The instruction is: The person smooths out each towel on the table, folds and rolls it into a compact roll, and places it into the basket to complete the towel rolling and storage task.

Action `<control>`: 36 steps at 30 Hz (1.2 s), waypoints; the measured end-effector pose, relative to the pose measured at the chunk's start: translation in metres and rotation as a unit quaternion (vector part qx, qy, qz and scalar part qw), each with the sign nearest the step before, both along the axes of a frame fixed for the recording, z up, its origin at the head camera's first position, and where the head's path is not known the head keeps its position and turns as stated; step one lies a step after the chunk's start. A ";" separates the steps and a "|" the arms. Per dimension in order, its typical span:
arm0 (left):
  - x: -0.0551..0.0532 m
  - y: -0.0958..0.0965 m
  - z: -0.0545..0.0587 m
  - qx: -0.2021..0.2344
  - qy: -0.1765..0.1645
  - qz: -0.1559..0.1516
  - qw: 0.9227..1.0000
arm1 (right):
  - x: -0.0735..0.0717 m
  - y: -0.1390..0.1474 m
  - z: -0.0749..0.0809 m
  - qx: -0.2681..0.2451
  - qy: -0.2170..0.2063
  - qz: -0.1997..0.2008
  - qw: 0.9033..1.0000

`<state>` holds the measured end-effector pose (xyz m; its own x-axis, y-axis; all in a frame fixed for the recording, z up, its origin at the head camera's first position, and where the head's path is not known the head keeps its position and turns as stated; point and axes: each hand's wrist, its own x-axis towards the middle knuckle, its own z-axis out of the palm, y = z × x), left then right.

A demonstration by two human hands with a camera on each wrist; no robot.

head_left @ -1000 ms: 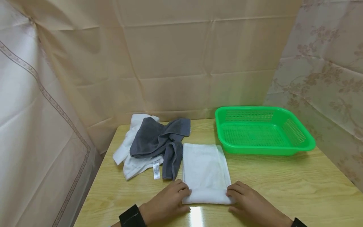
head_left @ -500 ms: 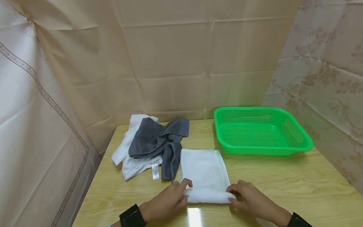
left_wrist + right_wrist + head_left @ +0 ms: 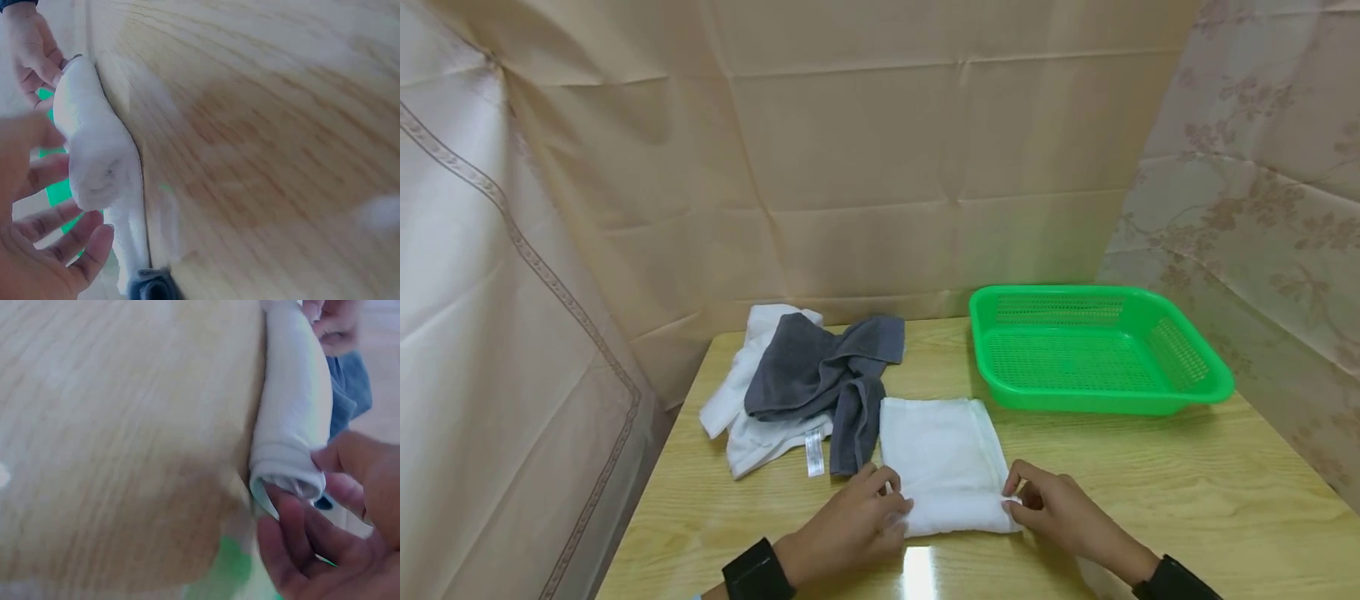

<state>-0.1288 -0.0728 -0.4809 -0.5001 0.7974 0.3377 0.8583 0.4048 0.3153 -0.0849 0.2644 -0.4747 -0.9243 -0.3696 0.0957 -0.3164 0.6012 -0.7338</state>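
In the head view a white towel (image 3: 942, 442) lies near the table's front, its far part flat and its near edge rolled into a thick tube. My left hand (image 3: 853, 521) holds the roll's left end with bent fingers. In the left wrist view the spiral end of the roll (image 3: 103, 178) shows beside the fingers, with the thumb blurred. My right hand (image 3: 1060, 508) pinches the roll's right end between thumb and fingers. The right wrist view shows that fingers (image 3: 290, 534) reach to the open end of the tube (image 3: 290, 419).
A crumpled grey towel (image 3: 797, 367) lies over white cloth (image 3: 730, 392) with a tag, left of the towel. At the back right stands a green basket (image 3: 1075, 358). Fabric drapes (image 3: 850, 167) surround the wooden table (image 3: 1150, 475).
The roll has turned slightly away from me, and the towel's far edge has come nearer. My right hand has changed from resting on the end to pinching it; the left has shifted its grip.
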 end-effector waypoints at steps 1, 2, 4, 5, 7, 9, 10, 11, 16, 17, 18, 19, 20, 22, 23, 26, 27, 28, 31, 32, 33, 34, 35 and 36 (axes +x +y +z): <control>0.000 0.001 0.000 -0.010 0.016 0.000 1.000 | 0.000 -0.001 -0.002 0.011 0.034 -0.002 0.999; 0.001 0.002 0.001 -0.021 0.028 0.001 0.999 | 0.001 -0.003 -0.003 0.023 0.073 0.000 0.997; 0.001 0.004 0.001 -0.038 0.051 0.002 0.998 | 0.001 -0.005 -0.006 0.052 0.159 0.013 0.986; 0.001 0.005 0.002 -0.043 0.059 0.002 0.997 | 0.001 -0.006 -0.007 0.064 0.201 0.024 0.977; 0.002 0.005 0.003 -0.047 0.074 0.004 0.996 | 0.001 -0.007 -0.007 0.092 0.266 0.050 0.958; 0.002 0.005 0.004 -0.042 0.079 0.004 0.996 | 0.002 -0.007 -0.006 0.115 0.289 0.071 0.948; 0.002 0.005 0.004 -0.039 0.082 0.004 0.996 | 0.003 -0.007 -0.005 0.128 0.291 0.076 0.945; 0.002 0.005 0.004 -0.036 0.086 0.005 0.996 | 0.004 -0.007 -0.004 0.139 0.287 0.080 0.944; 0.003 0.006 0.002 -0.031 0.095 0.014 0.995 | 0.005 -0.009 -0.001 0.188 0.270 0.076 0.941; 0.003 0.007 0.001 -0.030 0.089 0.016 0.995 | 0.004 -0.010 0.000 0.194 0.265 0.074 0.942; 0.002 0.007 0.001 -0.028 0.080 0.018 0.996 | 0.004 -0.011 0.001 0.197 0.259 0.071 0.943; 0.002 0.007 0.001 -0.025 0.064 0.019 0.997 | 0.003 -0.011 0.002 0.199 0.248 0.069 0.946; 0.002 0.008 0.001 -0.021 0.044 0.021 0.999 | 0.003 -0.011 0.003 0.200 0.232 0.067 0.949; 0.000 0.007 0.000 -0.013 -0.001 0.021 1.000 | 0.002 -0.010 0.005 0.189 0.196 0.072 0.959; -0.001 0.007 -0.001 -0.008 -0.032 0.019 0.999 | 0.001 -0.009 0.006 0.178 0.174 0.072 0.966; -0.004 0.004 -0.001 0.008 -0.140 0.017 0.990 | -0.001 -0.005 0.008 0.104 0.091 0.076 0.987; -0.006 0.003 -0.001 0.016 -0.171 0.019 0.985 | -0.002 -0.004 0.007 0.077 0.070 0.074 0.992; -0.007 0.003 0.000 0.025 -0.196 0.024 0.980 | -0.004 -0.002 0.006 0.050 0.049 0.069 0.995; -0.009 0.002 0.003 0.049 -0.207 0.043 0.976 | -0.009 0.001 0.002 -0.003 0.009 0.052 0.999; -0.010 0.002 0.002 0.055 -0.190 0.045 0.979 | -0.011 0.001 0.001 -0.009 0.002 0.045 0.999; -0.010 0.003 0.003 0.057 -0.169 0.048 0.983 | -0.013 0.001 0.000 -0.009 -0.005 0.034 0.999; -0.010 0.003 0.002 0.055 -0.140 0.048 0.987 | -0.014 0.001 0.000 -0.008 -0.007 0.026 1.000; -0.010 0.003 0.002 0.052 -0.108 0.046 0.992 | -0.014 0.000 -0.001 -0.005 -0.007 0.018 1.000; -0.009 0.003 0.002 0.046 -0.077 0.043 0.995 | -0.014 -0.001 0.000 -0.001 -0.004 0.011 1.000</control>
